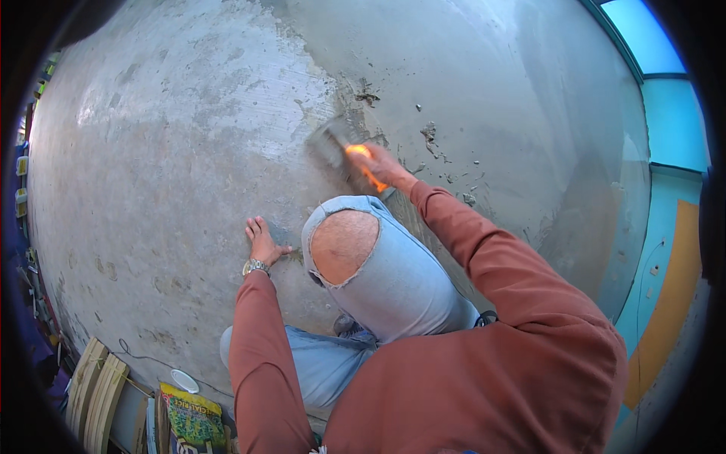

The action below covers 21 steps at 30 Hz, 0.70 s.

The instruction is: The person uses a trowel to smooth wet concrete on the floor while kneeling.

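My right hand (384, 166) is closed round the bright orange handle of a plastering trowel (330, 149), whose flat blade is smeared by motion. The blade lies at the border between the pale, dry concrete floor (174, 159) and a darker, smooth, wet-looking cement layer (484, 91). My left hand (265, 244), with a metal watch on its wrist, rests flat on the dry concrete, fingers spread and empty. Between the two hands rises my bent knee in torn light jeans (408, 280).
Crumbs of wet cement (429, 136) lie on the darker layer. At the lower left are wooden planks (97, 393), a yellow-green printed sack (193, 416), a white lid (184, 380) and a thin cable. A turquoise wall (673, 121) with an orange-brown panel (669, 295) borders the right side.
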Available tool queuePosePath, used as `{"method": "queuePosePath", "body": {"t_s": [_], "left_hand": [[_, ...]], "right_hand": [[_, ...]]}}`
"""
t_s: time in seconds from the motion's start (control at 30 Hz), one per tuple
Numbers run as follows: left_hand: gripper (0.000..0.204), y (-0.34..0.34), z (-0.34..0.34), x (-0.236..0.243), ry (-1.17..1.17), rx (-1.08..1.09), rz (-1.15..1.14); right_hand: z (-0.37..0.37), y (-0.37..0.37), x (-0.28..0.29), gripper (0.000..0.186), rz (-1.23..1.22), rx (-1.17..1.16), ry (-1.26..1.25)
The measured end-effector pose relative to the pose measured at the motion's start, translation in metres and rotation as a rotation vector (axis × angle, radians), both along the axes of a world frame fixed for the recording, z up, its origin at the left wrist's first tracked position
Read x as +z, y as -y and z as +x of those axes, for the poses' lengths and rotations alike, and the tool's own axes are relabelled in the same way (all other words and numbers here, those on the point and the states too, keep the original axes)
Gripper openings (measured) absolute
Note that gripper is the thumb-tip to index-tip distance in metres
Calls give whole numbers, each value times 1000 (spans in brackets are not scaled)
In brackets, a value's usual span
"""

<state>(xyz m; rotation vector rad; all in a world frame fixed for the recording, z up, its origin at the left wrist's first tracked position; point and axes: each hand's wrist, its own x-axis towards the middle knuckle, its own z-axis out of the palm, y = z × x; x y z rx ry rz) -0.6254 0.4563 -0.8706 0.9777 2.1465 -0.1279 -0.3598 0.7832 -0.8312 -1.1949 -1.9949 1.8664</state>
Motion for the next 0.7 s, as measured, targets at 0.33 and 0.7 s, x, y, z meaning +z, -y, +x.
{"method": "queuePosePath", "body": {"t_s": [0.33,0.7], "left_hand": [[152,-11,5,4,-9,9,-27],[152,-13,5,-6,-30,-25,-32]], "right_hand": [[55,1,-3,51,-89,-214,-48],[65,32,13,51,-172,-228,5]]}}
